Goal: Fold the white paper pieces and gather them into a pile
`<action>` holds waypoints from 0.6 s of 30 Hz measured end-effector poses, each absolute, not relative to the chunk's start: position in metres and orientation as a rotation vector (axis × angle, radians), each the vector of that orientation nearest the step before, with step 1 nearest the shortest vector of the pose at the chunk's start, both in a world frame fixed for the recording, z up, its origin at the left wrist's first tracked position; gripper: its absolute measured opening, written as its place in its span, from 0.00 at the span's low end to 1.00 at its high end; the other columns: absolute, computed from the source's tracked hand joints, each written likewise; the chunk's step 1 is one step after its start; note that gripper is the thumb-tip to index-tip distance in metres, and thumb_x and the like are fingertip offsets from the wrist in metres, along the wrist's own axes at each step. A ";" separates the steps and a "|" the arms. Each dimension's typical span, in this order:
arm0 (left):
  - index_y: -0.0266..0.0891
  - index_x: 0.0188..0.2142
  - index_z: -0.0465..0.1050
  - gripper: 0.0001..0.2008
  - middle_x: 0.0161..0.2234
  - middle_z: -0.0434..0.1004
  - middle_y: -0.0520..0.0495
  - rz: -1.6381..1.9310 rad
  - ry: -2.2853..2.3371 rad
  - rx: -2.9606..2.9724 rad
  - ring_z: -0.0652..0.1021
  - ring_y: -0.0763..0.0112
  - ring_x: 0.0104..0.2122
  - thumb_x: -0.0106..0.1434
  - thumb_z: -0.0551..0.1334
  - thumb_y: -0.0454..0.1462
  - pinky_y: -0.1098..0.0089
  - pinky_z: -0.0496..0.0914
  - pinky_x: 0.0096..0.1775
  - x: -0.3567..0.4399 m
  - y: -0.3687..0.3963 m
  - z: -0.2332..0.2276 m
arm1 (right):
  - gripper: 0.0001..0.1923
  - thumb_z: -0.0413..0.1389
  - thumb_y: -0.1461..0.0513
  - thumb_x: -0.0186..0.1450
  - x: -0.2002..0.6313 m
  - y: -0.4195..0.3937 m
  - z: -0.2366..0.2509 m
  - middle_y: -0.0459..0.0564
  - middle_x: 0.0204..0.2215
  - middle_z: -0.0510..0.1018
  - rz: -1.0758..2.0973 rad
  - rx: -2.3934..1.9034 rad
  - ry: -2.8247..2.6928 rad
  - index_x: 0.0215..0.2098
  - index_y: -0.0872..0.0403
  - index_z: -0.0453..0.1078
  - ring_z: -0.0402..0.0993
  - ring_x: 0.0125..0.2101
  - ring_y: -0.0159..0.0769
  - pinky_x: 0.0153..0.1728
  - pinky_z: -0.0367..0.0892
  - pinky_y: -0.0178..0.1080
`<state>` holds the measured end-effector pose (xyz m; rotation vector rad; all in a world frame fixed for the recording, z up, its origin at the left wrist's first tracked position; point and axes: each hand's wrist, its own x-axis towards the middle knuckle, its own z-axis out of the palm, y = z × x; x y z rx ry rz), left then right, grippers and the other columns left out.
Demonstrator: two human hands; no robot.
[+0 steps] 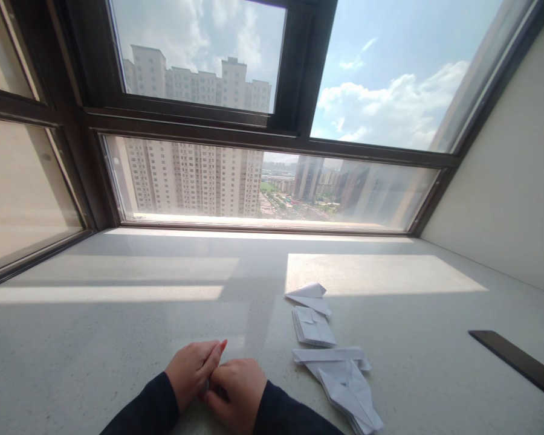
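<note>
Sunlit sill [118, 338] is carrying folded papers [333, 356], their row running away from you, right of your nearer right hand [238, 386]; your left hand [193, 370] is touching it, both resting curled closed, nothing showing inside.

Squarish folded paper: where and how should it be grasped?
The squarish folded paper is probably best pinched at its left edge, coming from the left with the right hand: its stacked layers show there, while a pointed paper crowds its far edge.

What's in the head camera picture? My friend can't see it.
A person's left hand and right hand touch each other on a pale surface, with folded white papers to their right. Beyond, tall buildings show through a window.
</note>
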<state>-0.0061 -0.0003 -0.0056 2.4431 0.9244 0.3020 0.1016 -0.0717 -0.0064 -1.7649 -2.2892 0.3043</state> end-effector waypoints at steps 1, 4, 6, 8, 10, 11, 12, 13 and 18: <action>0.39 0.17 0.56 0.20 0.17 0.63 0.52 0.305 0.922 2.441 0.64 0.75 0.20 0.59 0.37 0.43 0.77 0.58 0.24 -0.006 0.000 -0.005 | 0.12 0.48 0.56 0.54 0.102 -0.072 -0.007 0.46 0.24 0.76 0.313 -1.763 -2.291 0.25 0.54 0.69 0.70 0.24 0.31 0.22 0.55 0.30; 0.39 0.17 0.56 0.20 0.17 0.63 0.52 0.310 0.921 2.440 0.64 0.75 0.20 0.59 0.37 0.43 0.77 0.58 0.24 -0.006 0.000 -0.005 | 0.11 0.48 0.57 0.54 0.101 -0.071 -0.008 0.46 0.24 0.76 0.326 -1.761 -2.295 0.25 0.54 0.70 0.69 0.24 0.30 0.22 0.55 0.30; 0.39 0.17 0.56 0.20 0.17 0.63 0.52 0.310 0.924 2.441 0.64 0.75 0.20 0.59 0.37 0.43 0.77 0.58 0.24 -0.006 0.000 -0.006 | 0.12 0.48 0.57 0.54 0.101 -0.070 -0.008 0.46 0.24 0.76 0.319 -1.760 -2.294 0.25 0.54 0.69 0.69 0.24 0.30 0.22 0.55 0.30; 0.39 0.17 0.56 0.20 0.17 0.63 0.52 0.310 0.923 2.445 0.64 0.75 0.20 0.59 0.37 0.43 0.76 0.58 0.24 -0.006 0.000 -0.006 | 0.12 0.48 0.57 0.54 0.101 -0.070 -0.008 0.46 0.24 0.76 0.313 -1.757 -2.293 0.25 0.55 0.69 0.69 0.24 0.31 0.22 0.55 0.30; 0.39 0.18 0.56 0.20 0.17 0.63 0.51 0.312 0.925 2.450 0.65 0.74 0.20 0.59 0.37 0.43 0.76 0.58 0.24 -0.006 0.000 -0.007 | 0.12 0.48 0.57 0.54 0.101 -0.071 -0.007 0.47 0.24 0.76 0.315 -1.754 -2.292 0.24 0.55 0.69 0.69 0.24 0.31 0.21 0.55 0.30; 0.39 0.18 0.56 0.20 0.17 0.63 0.51 0.313 0.926 2.452 0.65 0.74 0.20 0.59 0.37 0.43 0.76 0.58 0.24 -0.006 0.000 -0.007 | 0.11 0.48 0.57 0.54 0.101 -0.071 -0.006 0.47 0.24 0.76 0.319 -1.756 -2.292 0.24 0.55 0.69 0.69 0.24 0.31 0.21 0.55 0.30; 0.39 0.18 0.56 0.20 0.17 0.64 0.51 0.313 0.927 2.451 0.65 0.74 0.20 0.59 0.37 0.43 0.76 0.58 0.24 -0.006 0.000 -0.007 | 0.11 0.48 0.57 0.54 0.101 -0.071 -0.006 0.47 0.24 0.76 0.322 -1.761 -2.292 0.24 0.55 0.69 0.69 0.24 0.30 0.21 0.54 0.30; 0.39 0.18 0.57 0.20 0.17 0.64 0.51 0.312 0.927 2.449 0.65 0.74 0.20 0.59 0.37 0.43 0.76 0.58 0.24 -0.006 0.000 -0.007 | 0.11 0.48 0.57 0.54 0.101 -0.071 -0.005 0.47 0.24 0.76 0.326 -1.767 -2.292 0.24 0.55 0.69 0.69 0.24 0.30 0.21 0.55 0.30; 0.39 0.18 0.58 0.21 0.17 0.64 0.51 0.308 0.927 2.435 0.65 0.74 0.21 0.59 0.37 0.43 0.76 0.59 0.25 -0.006 0.000 -0.006 | 0.12 0.48 0.57 0.54 0.101 -0.071 -0.005 0.47 0.24 0.76 0.319 -1.768 -2.295 0.24 0.55 0.69 0.69 0.24 0.30 0.21 0.55 0.30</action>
